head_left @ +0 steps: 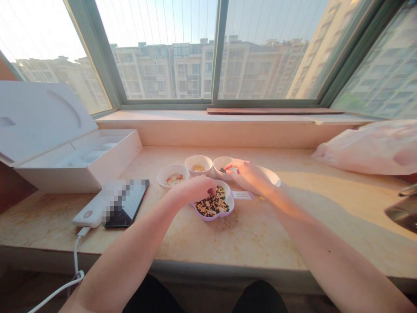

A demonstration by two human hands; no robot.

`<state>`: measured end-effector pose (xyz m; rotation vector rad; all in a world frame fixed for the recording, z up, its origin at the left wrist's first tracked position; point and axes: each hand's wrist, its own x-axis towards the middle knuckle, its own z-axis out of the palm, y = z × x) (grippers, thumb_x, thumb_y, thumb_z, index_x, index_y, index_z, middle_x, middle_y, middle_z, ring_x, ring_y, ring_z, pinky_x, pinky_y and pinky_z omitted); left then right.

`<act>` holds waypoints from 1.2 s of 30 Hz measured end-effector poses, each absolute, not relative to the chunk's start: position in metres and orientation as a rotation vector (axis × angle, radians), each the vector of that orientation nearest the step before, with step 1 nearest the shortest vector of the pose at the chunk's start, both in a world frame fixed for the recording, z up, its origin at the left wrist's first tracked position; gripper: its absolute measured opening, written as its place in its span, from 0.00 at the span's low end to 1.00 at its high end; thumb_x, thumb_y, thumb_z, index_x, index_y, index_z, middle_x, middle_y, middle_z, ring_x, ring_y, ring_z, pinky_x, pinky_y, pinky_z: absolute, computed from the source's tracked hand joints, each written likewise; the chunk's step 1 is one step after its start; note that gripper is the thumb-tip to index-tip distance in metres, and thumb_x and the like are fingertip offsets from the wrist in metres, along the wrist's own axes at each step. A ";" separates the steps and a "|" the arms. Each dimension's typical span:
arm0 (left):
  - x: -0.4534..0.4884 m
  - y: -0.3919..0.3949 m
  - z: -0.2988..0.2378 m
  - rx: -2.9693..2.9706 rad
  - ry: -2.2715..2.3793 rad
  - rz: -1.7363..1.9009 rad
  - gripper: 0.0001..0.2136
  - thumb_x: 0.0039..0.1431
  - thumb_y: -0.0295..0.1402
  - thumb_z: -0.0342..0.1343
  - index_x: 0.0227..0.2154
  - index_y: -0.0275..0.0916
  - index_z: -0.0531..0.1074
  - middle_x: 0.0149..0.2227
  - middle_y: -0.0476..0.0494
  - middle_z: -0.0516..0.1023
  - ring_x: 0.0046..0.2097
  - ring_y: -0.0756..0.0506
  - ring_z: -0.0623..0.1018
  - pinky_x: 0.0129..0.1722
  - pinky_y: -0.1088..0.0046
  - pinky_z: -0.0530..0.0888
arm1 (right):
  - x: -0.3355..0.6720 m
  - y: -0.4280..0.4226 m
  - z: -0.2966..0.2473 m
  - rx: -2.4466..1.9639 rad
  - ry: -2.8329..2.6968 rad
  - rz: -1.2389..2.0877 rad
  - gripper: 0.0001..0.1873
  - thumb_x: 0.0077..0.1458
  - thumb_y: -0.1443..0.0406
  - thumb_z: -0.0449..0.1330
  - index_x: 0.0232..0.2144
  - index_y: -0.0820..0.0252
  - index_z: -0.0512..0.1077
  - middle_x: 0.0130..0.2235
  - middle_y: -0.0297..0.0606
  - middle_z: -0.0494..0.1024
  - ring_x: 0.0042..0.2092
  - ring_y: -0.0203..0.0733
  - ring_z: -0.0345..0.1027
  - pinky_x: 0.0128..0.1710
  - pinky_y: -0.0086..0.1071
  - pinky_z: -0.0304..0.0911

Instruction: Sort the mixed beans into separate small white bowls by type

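A purple-rimmed bowl (217, 214) of mixed beans, seeds and nuts (211, 206) stands in front of me. Over its far side is my left hand (201, 188), fingers bent down to the mix in a pinch; what they hold is too small to make out. My right hand (248, 173) reaches over a small white bowl (220, 162) with dark bits inside, its fingertips together at the bowl's inside. Left of that sit a white bowl (198, 160) with yellowish grains and another white bowl (162, 174) with pale and reddish pieces. A further white bowl (273, 176) is partly behind my right hand.
On the left lie a phone (125, 213), a white power bank (89, 214) with a cable (76, 252), and an open white box (120, 161). A paper label (243, 195) is beside the purple-rimmed bowl. A plastic bag (374, 148) and a dark metallic object (404, 213) are on the right.
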<state>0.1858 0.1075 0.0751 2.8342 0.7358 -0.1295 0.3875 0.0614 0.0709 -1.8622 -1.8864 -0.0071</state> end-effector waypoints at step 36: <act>0.171 0.156 0.064 2.803 1.267 0.431 0.16 0.66 0.30 0.45 0.32 0.35 0.79 0.37 0.36 0.80 0.38 0.43 0.76 0.40 0.67 0.67 | 0.350 0.047 0.062 -1.361 -2.415 0.246 0.12 0.60 0.69 0.57 0.38 0.57 0.81 0.40 0.39 0.83 0.42 0.45 0.75 0.45 0.38 0.65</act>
